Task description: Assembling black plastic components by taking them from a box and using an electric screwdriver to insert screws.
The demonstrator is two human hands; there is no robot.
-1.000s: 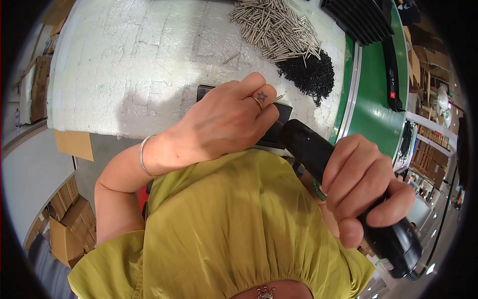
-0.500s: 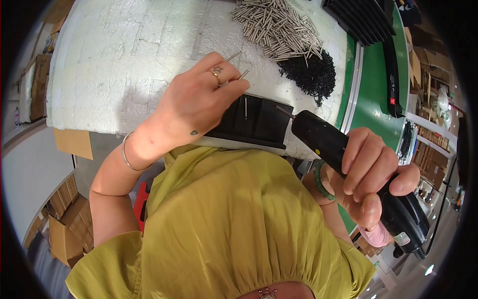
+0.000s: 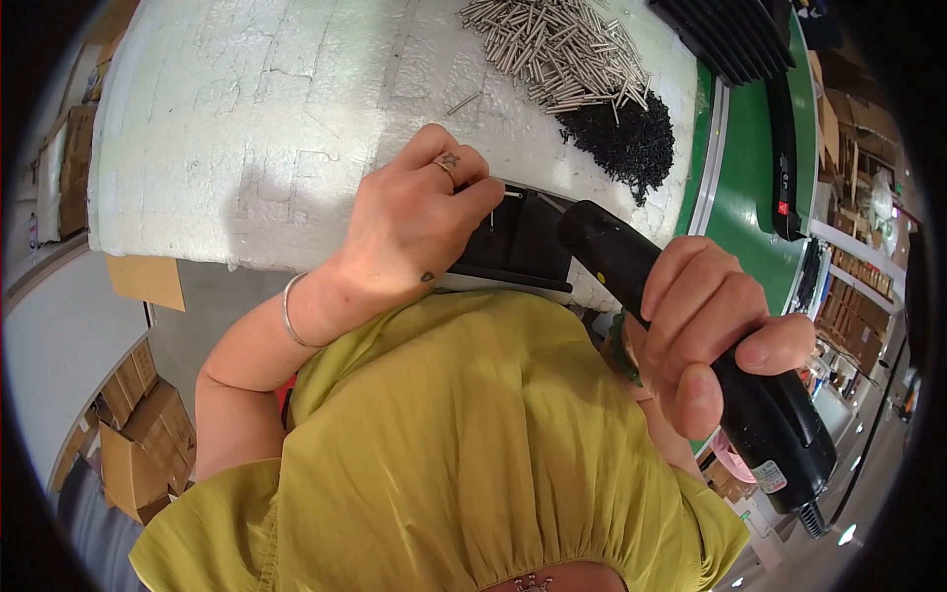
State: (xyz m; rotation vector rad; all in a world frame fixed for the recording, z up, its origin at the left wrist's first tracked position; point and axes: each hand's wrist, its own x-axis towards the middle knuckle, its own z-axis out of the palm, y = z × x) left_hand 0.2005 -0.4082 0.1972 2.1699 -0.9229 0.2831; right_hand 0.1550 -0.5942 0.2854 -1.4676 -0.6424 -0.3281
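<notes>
My left hand (image 3: pixel 424 202) is closed over the black part (image 3: pixel 543 242), pinching a thin metal pin (image 3: pixel 513 195) whose end sticks out past the fingertips. Another short metal pin (image 3: pixel 492 219) shows against the black part beside the fingers. In my right hand (image 3: pixel 715 331) is a black electric screwdriver (image 3: pixel 617 252), its bit (image 3: pixel 549 202) pointing left, close to the pin's end. Whether bit and pin touch I cannot tell. My left hand covers much of the black part, which lies at the table's near edge.
A heap of metal pins (image 3: pixel 562 49) lies at the back right, with a pile of small black screws or similar pieces (image 3: pixel 636 148) beside it. One loose pin (image 3: pixel 463 103) rests on the white padded table (image 3: pixel 247 118). Black ribbed parts (image 3: pixel 730 39) stand on the green surface (image 3: pixel 755 197).
My left hand has moved right and slightly down, bringing its pin to the black part. The screwdriver has shifted left and up towards it. A loose pin now lies apart from my hand.
</notes>
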